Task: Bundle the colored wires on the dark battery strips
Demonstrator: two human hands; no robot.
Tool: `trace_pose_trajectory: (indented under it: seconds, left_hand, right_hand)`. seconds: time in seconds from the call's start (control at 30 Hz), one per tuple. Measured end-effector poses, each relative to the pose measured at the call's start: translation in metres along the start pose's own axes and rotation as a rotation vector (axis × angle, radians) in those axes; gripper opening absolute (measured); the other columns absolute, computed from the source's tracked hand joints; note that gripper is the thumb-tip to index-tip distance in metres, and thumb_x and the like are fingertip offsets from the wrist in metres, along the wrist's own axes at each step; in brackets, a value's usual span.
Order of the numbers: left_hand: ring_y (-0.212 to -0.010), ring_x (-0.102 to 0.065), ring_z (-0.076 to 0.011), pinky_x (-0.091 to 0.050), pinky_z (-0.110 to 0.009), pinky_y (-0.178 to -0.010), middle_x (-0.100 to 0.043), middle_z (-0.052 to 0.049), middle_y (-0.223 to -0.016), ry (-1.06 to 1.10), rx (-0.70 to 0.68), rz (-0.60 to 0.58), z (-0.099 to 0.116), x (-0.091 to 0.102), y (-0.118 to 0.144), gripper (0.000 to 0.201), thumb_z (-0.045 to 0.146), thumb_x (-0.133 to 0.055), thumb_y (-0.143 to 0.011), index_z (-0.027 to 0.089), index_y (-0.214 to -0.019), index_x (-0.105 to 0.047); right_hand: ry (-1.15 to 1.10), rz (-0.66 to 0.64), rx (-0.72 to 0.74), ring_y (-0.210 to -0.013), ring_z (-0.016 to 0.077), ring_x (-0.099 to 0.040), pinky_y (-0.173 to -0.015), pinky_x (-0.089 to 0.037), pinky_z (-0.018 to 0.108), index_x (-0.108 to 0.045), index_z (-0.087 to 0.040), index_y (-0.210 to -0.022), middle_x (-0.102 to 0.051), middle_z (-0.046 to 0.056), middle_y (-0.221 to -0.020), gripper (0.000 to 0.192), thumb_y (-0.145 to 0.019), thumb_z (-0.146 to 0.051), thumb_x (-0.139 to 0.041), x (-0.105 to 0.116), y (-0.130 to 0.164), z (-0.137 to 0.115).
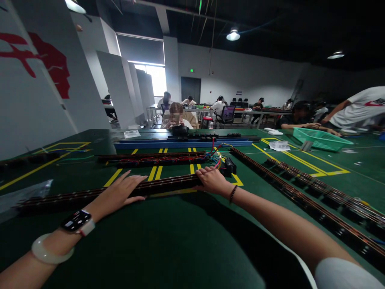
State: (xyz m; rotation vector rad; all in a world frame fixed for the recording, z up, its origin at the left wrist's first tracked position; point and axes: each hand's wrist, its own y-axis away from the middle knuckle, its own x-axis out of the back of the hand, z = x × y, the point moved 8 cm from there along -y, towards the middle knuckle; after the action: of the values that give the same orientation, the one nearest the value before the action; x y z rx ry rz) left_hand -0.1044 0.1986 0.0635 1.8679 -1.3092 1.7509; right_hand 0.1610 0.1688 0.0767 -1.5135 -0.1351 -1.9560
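Left hand (120, 192) flat, fingers spread, pressing on long dark component strip (168, 184) lying across green tabletop (168, 241). Right hand (212, 180) fingers curled over strip's right end, beside black connector block (230, 166) with red-blue wires (215, 154).

Left hand: my left hand (122, 192) lies flat, palm down, fingers spread over the long dark strip (90, 195).
Right hand: my right hand (212, 180) curls over the same strip close to its right end.
Strip: it runs across the green table (168, 241), from a clear plastic bag (21, 196) on the left to a small black block (230, 166) with coloured wires (215, 154).
Beyond: two more dark strips (156, 158) lie parallel, then a blue rail (183, 143).
Right side: further strips (315, 198) run diagonally; a green basket (320, 139) sits behind them.
Grip: my right fingers look closed on the strip, though their tips are hidden.
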Motion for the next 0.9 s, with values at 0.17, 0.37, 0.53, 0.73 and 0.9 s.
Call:
trace_pose_trajectory:
  seconds: [0.17, 0.37, 0.53, 0.73, 0.9]
  left_hand:
    - [-0.107, -0.058, -0.0275, -0.044, -0.042, -0.093, -0.060, -0.018, -0.118, -0.025, 0.028, 0.045, -0.009, -0.018, -0.041, 0.072, 0.064, -0.024, -0.088, 0.009, -0.124, -0.053]
    - [-0.108, -0.056, -0.0319, -0.043, -0.044, -0.090, -0.058, -0.023, -0.119, -0.113, 0.010, 0.060, -0.012, -0.042, -0.089, 0.073, 0.061, -0.018, -0.090, 0.006, -0.122, -0.052]
    - [-0.112, -0.053, -0.0312, -0.040, -0.044, -0.092, -0.056, -0.022, -0.123, -0.134, 0.012, 0.012, -0.023, -0.064, -0.104, 0.065, 0.054, -0.020, -0.092, 0.007, -0.125, -0.050]
    - [-0.118, -0.049, -0.0286, -0.033, -0.043, -0.100, -0.054, -0.020, -0.126, -0.158, 0.026, -0.035, -0.030, -0.081, -0.110, 0.054, 0.047, -0.028, -0.094, 0.009, -0.125, -0.049]
    - [-0.131, -0.037, -0.0276, -0.023, -0.045, -0.109, -0.045, -0.019, -0.136, -0.126, 0.009, 0.013, -0.037, -0.089, -0.112, 0.055, 0.052, -0.032, -0.092, 0.010, -0.124, -0.050]
  right_hand:
    - [0.048, 0.005, -0.032, -0.090, 0.0272, -0.056, -0.078, -0.039, 0.038, -0.055, -0.010, -0.108, -0.061, 0.015, -0.101, 0.059, -0.087, -0.064, -0.042, 0.001, -0.012, 0.044]
    - [0.067, -0.024, -0.116, -0.099, 0.0280, -0.054, -0.085, -0.037, 0.039, -0.052, -0.011, -0.115, -0.059, 0.016, -0.111, 0.056, -0.086, -0.059, -0.049, -0.016, -0.026, 0.079]
    - [0.021, -0.046, -0.212, -0.101, 0.0268, -0.055, -0.092, -0.033, 0.040, -0.052, -0.013, -0.115, -0.061, 0.015, -0.111, 0.055, -0.084, -0.059, -0.053, -0.044, -0.041, 0.094]
    - [-0.016, -0.066, -0.213, -0.101, 0.0292, -0.057, -0.088, -0.038, 0.041, -0.053, -0.010, -0.116, -0.062, 0.017, -0.109, 0.056, -0.083, -0.056, -0.057, -0.074, -0.056, 0.096]
    - [-0.025, -0.019, -0.120, -0.111, 0.0257, -0.051, -0.098, -0.034, 0.040, -0.052, -0.013, -0.119, -0.058, 0.014, -0.118, 0.044, -0.087, -0.043, -0.057, -0.055, -0.042, 0.076]
